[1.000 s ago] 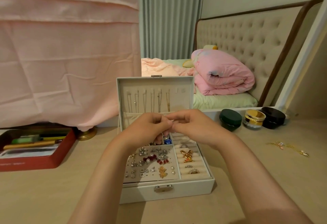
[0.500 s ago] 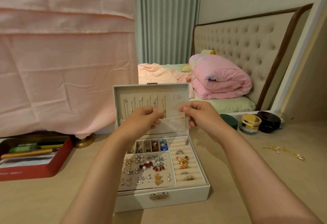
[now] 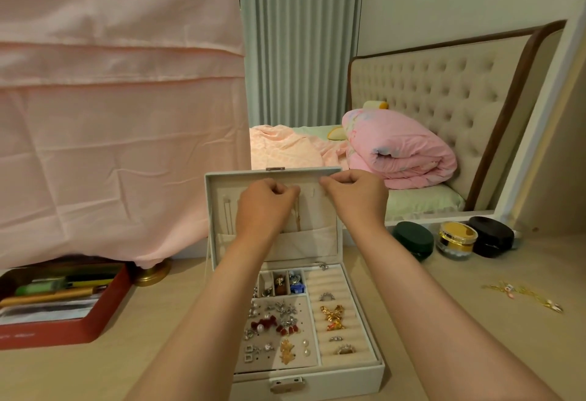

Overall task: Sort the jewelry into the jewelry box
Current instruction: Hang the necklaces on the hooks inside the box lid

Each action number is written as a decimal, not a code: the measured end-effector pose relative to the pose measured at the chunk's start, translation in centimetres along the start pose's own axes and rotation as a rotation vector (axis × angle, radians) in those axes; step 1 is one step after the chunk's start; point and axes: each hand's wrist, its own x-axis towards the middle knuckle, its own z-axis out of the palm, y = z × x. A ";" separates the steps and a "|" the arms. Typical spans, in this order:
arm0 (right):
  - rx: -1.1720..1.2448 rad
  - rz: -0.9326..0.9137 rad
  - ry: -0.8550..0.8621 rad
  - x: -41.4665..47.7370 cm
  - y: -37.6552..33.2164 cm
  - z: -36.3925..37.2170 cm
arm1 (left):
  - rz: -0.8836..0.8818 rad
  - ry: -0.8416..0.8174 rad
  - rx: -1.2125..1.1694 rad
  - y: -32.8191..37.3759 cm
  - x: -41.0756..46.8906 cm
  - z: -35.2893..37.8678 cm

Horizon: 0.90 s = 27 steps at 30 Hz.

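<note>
Fingers [image 3: 285, 190] curled, tips pinched together on my left hand [image 3: 266, 207] and right hand [image 3: 356, 199], up at the lid; can't tell what's pinched. Jewelry box [image 3: 348, 378] open, lower centre. Loose gold chain [image 3: 523, 297] on the table, right of frame.

Jewelry box [image 3: 348, 377] mid-table [image 3: 475, 356], lid [image 3: 304, 245] upright behind tray. Left hand [image 3: 264, 207] and right hand [image 3: 356, 199] side by side at lid's inner face. Earrings [image 3: 279, 327] in tray's left section, rings [image 3: 333, 318] in right. Tin [image 3: 63, 334] left of box; jars [image 3: 456, 239] right, further back; chain [image 3: 523, 296] far right.
</note>
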 end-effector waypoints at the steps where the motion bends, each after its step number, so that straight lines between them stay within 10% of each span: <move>1: -0.013 0.007 0.026 0.0 0.0 0.3 | -0.008 0.014 0.024 -0.1 0.0 0.1; 14: -0.434 -0.114 0.009 -1.6 0.9 1.2 | -0.058 -0.081 0.178 -1.7 -0.9 0.4; 27: -0.133 0.097 -0.716 -6.2 1.7 -2.0 | 0.036 -0.465 -0.072 -1.0 -4.3 -1.0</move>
